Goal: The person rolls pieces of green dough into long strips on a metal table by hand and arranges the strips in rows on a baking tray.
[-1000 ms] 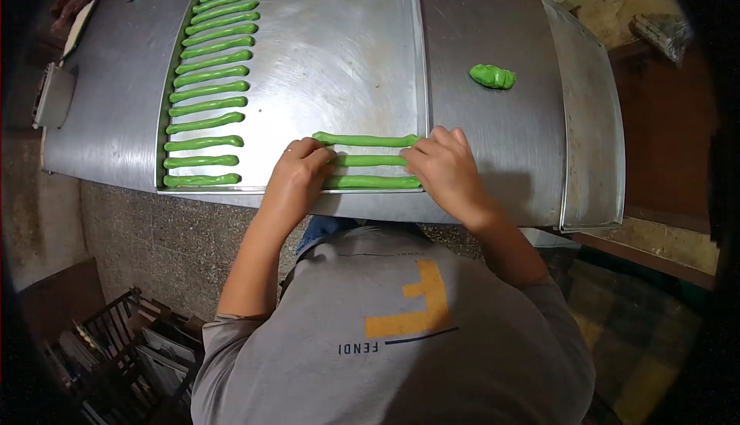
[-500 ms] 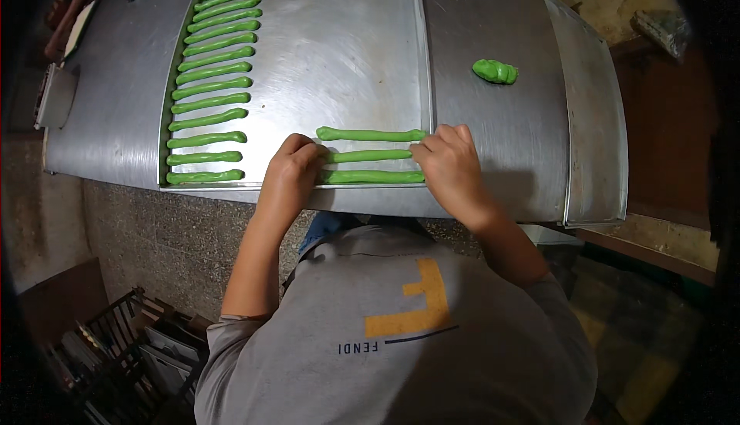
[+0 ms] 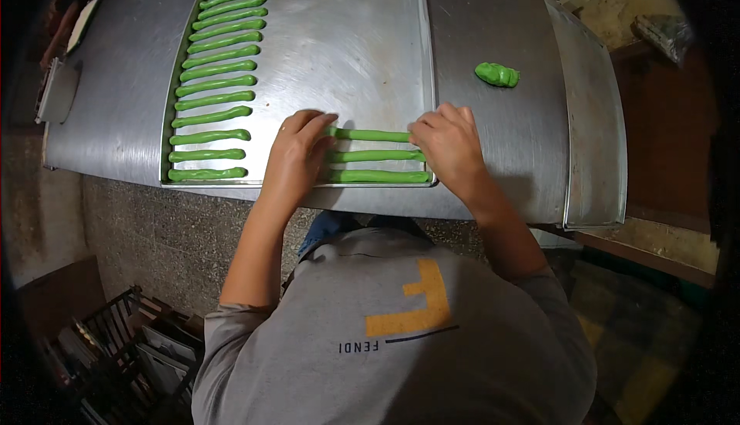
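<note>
Fingers of both hands lie flat and stretched, pressing and not clenched: the left hand [image 3: 297, 153] covers the left ends of three green dough ropes [image 3: 370, 156], the right hand [image 3: 447, 143] their right ends, at the near right corner of the metal tray [image 3: 347, 55]. Compared with a second ago, the hands have moved a little apart, so the ropes seem to be getting longer. Left on the tray lies a column of finished ropes [image 3: 212, 78]. Right of the tray, a green dough lump [image 3: 497, 75] waits. No package or label is readable here.

A steel table [image 3: 501, 24] carries a metal tray [image 3: 347, 39] and a green dough lump [image 3: 497, 75].
</note>
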A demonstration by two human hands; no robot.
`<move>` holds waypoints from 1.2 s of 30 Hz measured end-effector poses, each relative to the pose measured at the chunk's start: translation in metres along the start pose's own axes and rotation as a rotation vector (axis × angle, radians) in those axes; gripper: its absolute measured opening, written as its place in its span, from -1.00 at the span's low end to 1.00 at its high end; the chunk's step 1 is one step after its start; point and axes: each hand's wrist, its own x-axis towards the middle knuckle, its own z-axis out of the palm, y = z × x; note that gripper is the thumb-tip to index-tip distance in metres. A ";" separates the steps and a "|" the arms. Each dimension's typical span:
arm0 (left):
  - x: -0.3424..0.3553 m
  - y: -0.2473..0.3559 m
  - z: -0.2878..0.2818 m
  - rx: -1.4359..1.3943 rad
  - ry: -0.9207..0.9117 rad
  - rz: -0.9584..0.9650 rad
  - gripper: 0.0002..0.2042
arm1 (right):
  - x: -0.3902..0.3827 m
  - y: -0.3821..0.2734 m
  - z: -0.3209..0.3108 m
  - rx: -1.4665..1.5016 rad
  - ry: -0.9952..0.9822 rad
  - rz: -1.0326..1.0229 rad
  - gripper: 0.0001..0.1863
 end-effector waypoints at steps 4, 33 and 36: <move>0.010 -0.011 0.006 0.032 -0.196 -0.005 -0.86 | 0.006 -0.002 0.000 0.052 0.071 -0.052 -0.89; -0.038 0.017 -0.008 0.103 -0.264 0.211 -0.84 | -0.010 -0.019 -0.015 0.384 -0.200 -0.106 -0.86; -0.042 0.017 -0.011 0.114 -0.277 0.135 -0.85 | -0.013 -0.024 0.006 0.404 -0.222 -0.136 -0.85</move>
